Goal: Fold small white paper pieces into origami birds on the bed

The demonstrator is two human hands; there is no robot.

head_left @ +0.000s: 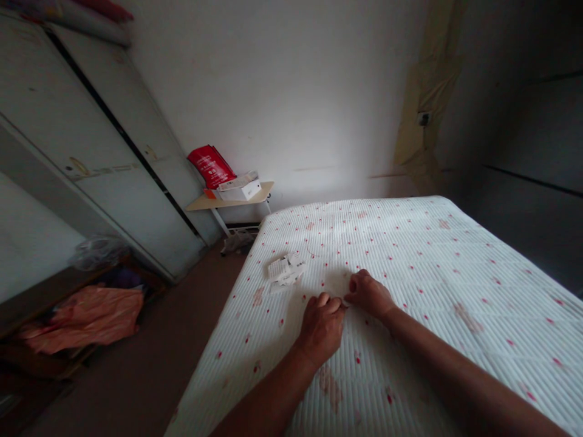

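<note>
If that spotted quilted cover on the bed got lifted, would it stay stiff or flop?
Probably flop: the quilted cover curves softly at its edge. Its ribbed padding suggests bulky but light. It likely bunches easily where the left hand and right hand press it.

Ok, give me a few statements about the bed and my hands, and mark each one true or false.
1. The left hand and right hand meet, fingers curled, on the mattress. True.
2. The small white pieces lie right of the right hand. False: they lie on the mattress beyond the left hand.
3. A red bag stands on the side table. True.
4. The mattress cover is plain blue. False: it is white with red spots.
</note>
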